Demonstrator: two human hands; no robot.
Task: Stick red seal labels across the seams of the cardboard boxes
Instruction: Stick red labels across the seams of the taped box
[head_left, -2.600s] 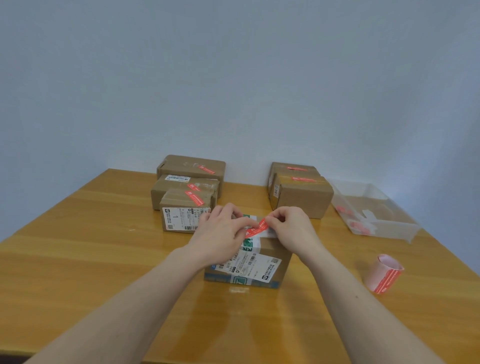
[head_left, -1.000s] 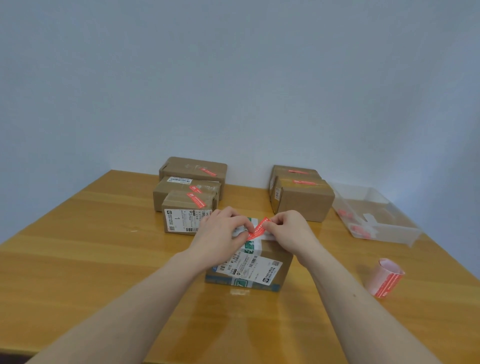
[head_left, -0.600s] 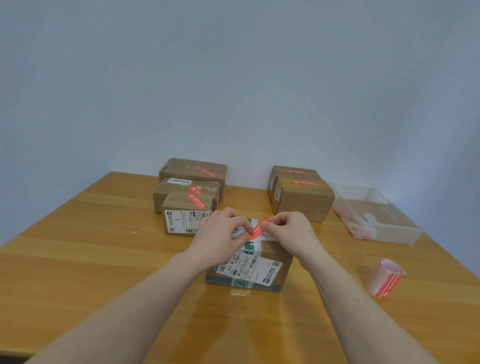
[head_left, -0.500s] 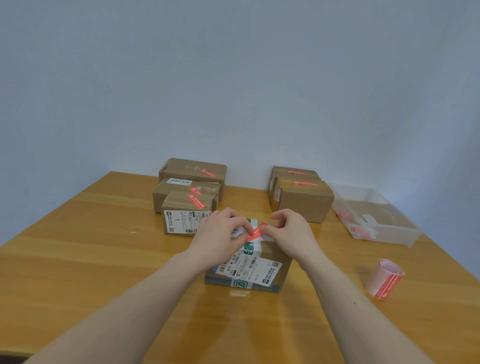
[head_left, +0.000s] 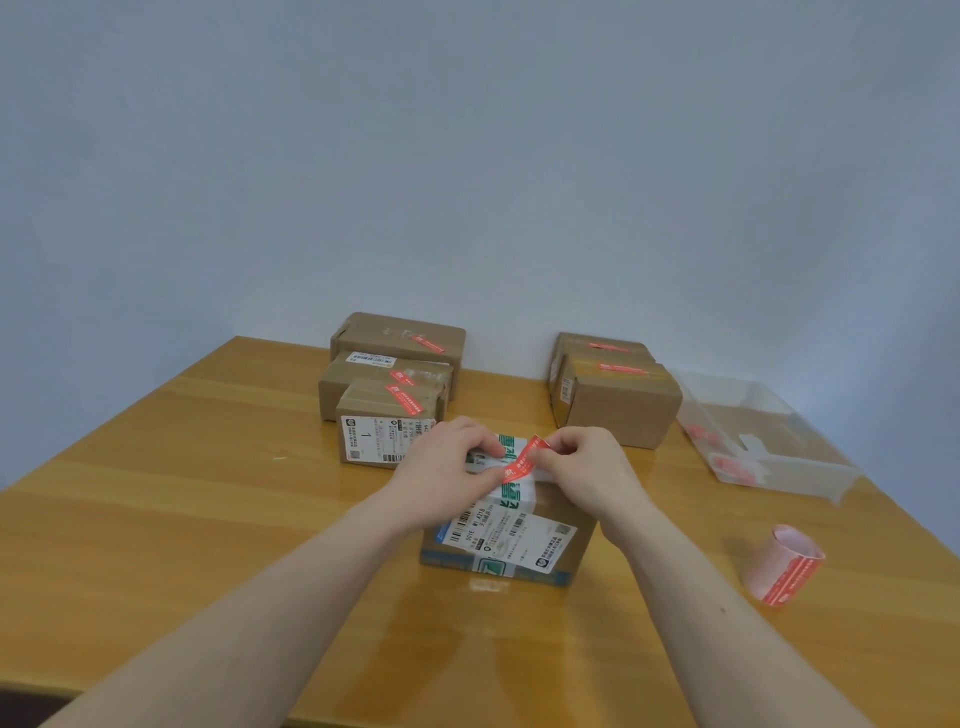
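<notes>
Your grip: both hands, left hand and right hand, pinch the red seal label on the box near the counter's front edge.

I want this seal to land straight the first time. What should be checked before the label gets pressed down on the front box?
1. Red seal label held at both ends: ok, left hand and right hand each pinch an end.
2. Label over the front box top: ok.
3. Label crosses the seam: cannot tell, the hands and white-green tape hide the seam.
4. Label flat, unwrinkled: not ok, its far end still lifts off the box.
5. Box steady on the table: ok, it sits flat.
6. More labels ready: ok, label roll lies to the right.
</notes>
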